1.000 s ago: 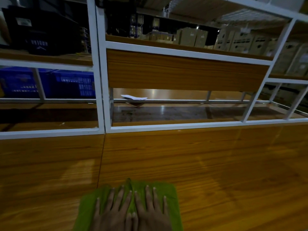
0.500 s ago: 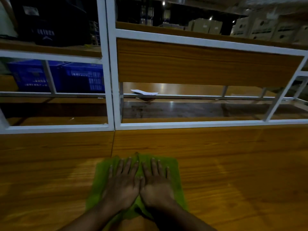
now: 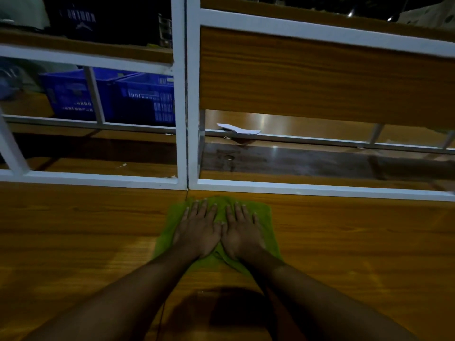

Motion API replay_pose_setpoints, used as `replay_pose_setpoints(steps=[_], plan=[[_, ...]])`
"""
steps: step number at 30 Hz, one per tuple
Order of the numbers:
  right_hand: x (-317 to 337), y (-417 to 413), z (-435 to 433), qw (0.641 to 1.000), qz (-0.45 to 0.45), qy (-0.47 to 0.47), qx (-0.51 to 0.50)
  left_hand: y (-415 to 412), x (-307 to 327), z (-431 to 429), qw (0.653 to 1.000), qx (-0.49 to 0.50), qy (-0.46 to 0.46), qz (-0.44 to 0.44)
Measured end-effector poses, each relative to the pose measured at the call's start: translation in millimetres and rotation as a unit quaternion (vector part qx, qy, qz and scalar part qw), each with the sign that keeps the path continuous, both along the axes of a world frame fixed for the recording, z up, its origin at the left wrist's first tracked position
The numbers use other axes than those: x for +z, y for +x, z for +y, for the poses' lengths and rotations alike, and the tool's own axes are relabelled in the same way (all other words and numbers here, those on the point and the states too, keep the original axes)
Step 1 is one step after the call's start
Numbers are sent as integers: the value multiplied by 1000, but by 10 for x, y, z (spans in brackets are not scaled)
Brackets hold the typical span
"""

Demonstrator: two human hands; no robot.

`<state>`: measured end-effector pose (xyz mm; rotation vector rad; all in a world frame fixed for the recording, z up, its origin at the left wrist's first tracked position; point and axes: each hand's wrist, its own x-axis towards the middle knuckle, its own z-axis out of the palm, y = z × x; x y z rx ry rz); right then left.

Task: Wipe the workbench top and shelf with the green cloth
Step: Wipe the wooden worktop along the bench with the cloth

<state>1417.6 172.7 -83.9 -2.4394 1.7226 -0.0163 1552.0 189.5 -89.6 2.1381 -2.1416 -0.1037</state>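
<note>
The green cloth (image 3: pixel 270 232) lies flat on the workbench top (image 3: pixel 357 242), directly under both hands, with its soft, slightly rumpled edges showing past them at 9, 12 and 3 o'clock. The left hand (image 3: pixel 198 230) and right hand (image 3: pixel 242 232) sit side by side with thumbs touching. Both are released, palms down, fingers straight and a little spread, pointing to 12 o'clock; they press on the cloth and grasp nothing. The cloth's far edge lies just short of the white metal frame (image 3: pixel 182 94), whose square-section bars run upright and across.

The workbench top is glossy wood-grain laminate, orange-brown. Beyond the frame, at 1 o'clock from the hands, the lower shelf (image 3: pixel 307 163) is dull, grey and smeared, with a round ring mark. A creased white sheet of paper (image 3: pixel 238 129) rests on the rear rail at 12 o'clock. Above it hangs a flat wood-grain panel (image 3: pixel 320 80). At 10 o'clock stand two blue slotted plastic crates (image 3: pixel 145 99)
</note>
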Motion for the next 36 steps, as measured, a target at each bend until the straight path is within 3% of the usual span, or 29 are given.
replay_pose_setpoints(steps=[9,16,28,36], plan=[[-31,-41,-620,997,-2,-21,79,-140,40,-437,996,87,-4,7],[-30,-781,-805,994,-9,-38,99,-893,72,-590,992,121,10,32],[-24,-2792,-961,994,30,-30,-98,-2848,114,-969,999,-20,23,38],[-1,-2836,-796,975,-1,-9,-221,-2904,80,-1022,993,-113,14,16]])
